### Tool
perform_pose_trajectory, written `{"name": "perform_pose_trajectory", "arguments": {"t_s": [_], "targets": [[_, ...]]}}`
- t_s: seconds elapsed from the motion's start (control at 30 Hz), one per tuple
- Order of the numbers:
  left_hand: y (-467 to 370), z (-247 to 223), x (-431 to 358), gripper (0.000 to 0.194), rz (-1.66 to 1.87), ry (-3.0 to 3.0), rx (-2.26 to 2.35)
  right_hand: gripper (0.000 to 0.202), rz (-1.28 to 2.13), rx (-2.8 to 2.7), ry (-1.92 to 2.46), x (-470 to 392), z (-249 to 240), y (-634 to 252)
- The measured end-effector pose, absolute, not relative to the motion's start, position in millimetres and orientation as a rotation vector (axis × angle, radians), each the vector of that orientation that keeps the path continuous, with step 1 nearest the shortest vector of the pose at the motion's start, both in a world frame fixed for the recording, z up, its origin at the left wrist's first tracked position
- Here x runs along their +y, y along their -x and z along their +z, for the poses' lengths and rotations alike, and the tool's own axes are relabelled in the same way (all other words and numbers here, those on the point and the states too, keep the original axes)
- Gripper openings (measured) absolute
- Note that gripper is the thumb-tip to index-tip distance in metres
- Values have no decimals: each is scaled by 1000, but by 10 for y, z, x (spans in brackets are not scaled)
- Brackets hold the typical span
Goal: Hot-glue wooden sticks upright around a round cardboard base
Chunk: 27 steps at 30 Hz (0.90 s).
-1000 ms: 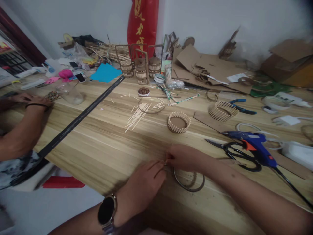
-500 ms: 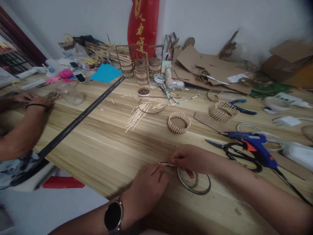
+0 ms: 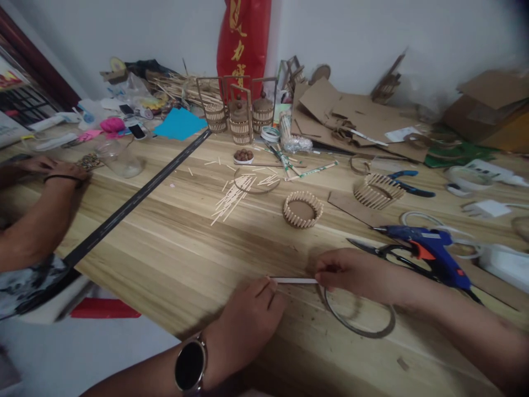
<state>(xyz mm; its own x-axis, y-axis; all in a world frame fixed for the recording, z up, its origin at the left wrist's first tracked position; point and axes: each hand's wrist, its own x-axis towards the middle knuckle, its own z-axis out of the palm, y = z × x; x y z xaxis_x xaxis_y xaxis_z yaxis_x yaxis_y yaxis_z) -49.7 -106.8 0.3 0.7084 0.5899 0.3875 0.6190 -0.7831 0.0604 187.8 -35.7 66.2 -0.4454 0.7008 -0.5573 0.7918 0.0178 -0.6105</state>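
A thin pale strip point(image 3: 295, 280) is stretched between my two hands, just above the wooden tabletop. My left hand point(image 3: 254, 309) is closed in a pinch on the strip's left end, with a watch point(image 3: 190, 365) on that wrist. At the other end, the fingers of my right hand point(image 3: 343, 273) are pinched together on the strip. A grey-brown loop point(image 3: 361, 331) curves out below my right hand; my fingers hide where it meets the strip. Beyond my hands stands a round basket base point(image 3: 303, 209) ringed with short upright wooden sticks.
To the right lie a blue glue gun point(image 3: 430, 248), black scissors point(image 3: 397, 256) and a second stick ring point(image 3: 378, 191). Loose sticks point(image 3: 233, 196) are scattered ahead. Small lidded baskets point(image 3: 241, 121) stand farther back. Another person's hands point(image 3: 53, 168) work at the left.
My right hand has moved to the right, and the loop has shifted with it. A longer length of pale strip now shows between my hands. My left hand has barely moved.
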Motion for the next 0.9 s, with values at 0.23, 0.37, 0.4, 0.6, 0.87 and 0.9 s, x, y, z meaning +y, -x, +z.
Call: {"name": "perform_pose_trajectory", "arguments": {"t_s": [0.23,0.37,0.4,0.6,0.87,0.9], "targets": [[497,-24,-1067,9,-566,2881,-1004,33,-1457,2001,-1699,-419,762,-2266],[504,-17,-1070,7,-551,2897,-1020,41,-1463,1952,-1707,-432,808,-2534],[507,-17,-1071,7,-529,2902,-1020,42,-1454,1949,-1712,-436,813,-2598],[519,-55,-1080,8,-469,2895,-1023,35,-1380,1946,-1814,-445,790,-2800],[519,-59,-1076,9,-517,2892,-1018,21,-1125,1980,-1805,-420,771,-2697],[517,-55,-1075,9,-522,2889,-1017,21,-1101,1991,-1795,-419,749,-2702]]}}
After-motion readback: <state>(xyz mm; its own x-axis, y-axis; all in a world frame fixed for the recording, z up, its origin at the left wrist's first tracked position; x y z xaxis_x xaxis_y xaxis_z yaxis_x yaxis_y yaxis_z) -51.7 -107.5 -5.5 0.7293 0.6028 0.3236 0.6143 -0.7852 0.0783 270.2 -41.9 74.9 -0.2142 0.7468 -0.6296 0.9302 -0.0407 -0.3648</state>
